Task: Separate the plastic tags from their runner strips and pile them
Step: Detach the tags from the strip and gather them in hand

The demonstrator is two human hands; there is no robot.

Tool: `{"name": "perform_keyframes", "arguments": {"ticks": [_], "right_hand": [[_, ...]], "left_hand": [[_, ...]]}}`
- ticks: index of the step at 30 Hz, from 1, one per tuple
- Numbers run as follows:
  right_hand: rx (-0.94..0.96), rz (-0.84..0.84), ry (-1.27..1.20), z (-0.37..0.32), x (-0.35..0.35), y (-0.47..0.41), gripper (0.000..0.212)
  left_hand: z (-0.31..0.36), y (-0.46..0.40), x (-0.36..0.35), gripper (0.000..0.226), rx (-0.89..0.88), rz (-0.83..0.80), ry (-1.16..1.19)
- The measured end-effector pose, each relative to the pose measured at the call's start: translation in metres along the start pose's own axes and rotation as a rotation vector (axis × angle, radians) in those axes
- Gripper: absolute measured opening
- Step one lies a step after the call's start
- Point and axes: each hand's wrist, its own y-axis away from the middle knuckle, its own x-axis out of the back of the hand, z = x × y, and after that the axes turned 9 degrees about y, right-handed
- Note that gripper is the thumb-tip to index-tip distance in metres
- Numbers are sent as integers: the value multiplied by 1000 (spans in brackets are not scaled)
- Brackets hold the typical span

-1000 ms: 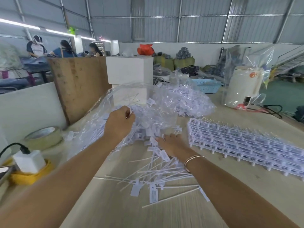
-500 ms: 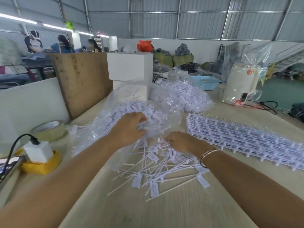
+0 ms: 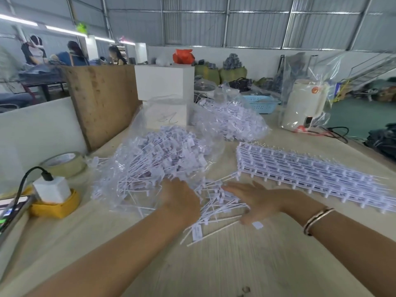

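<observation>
Loose white plastic tags [image 3: 216,211] lie scattered on the table between my hands. My left hand [image 3: 182,200] rests palm down on their left side, fingers blurred. My right hand [image 3: 255,200] lies flat and spread on their right side, touching them. Behind my left hand a clear plastic bag [image 3: 158,159] holds a large heap of separated tags. Further right, a stack of tags still on their runner strips [image 3: 310,170] stretches across the table. A second bag of tags [image 3: 231,121] sits further back.
A tape roll [image 3: 64,162] and a white charger on a yellow block [image 3: 52,196] sit at the left. A wooden board [image 3: 102,103], white boxes [image 3: 165,82], a blue basket [image 3: 261,103] and a white appliance in plastic [image 3: 302,103] stand at the back.
My left hand has let go of the bag of tags and come down onto the loose tags. My right hand has flattened and spread on them. The camera has tilted down.
</observation>
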Motion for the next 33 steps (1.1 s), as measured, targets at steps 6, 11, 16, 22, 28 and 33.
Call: {"name": "perform_keyframes", "arguments": {"ticks": [6, 11, 16, 22, 28, 33], "right_hand": [[-17, 126, -38, 4, 6, -32, 98], [-53, 119, -9, 5, 29, -50, 83], [-2, 293, 141, 3, 16, -29, 55], [-29, 316, 26, 1, 1, -4, 96], [108, 165, 175, -20, 17, -13, 117], [118, 76, 228, -24, 29, -27, 111]], "left_hand": [[-2, -17, -17, 54, 72, -1, 141], [-16, -18, -27, 54, -102, 67, 323], [-20, -21, -29, 44, -264, 52, 473], [-21, -29, -12, 33, -243, 63, 662], [3, -26, -9, 41, -390, 20, 631], [-9, -22, -6, 20, -282, 51, 1091]]}}
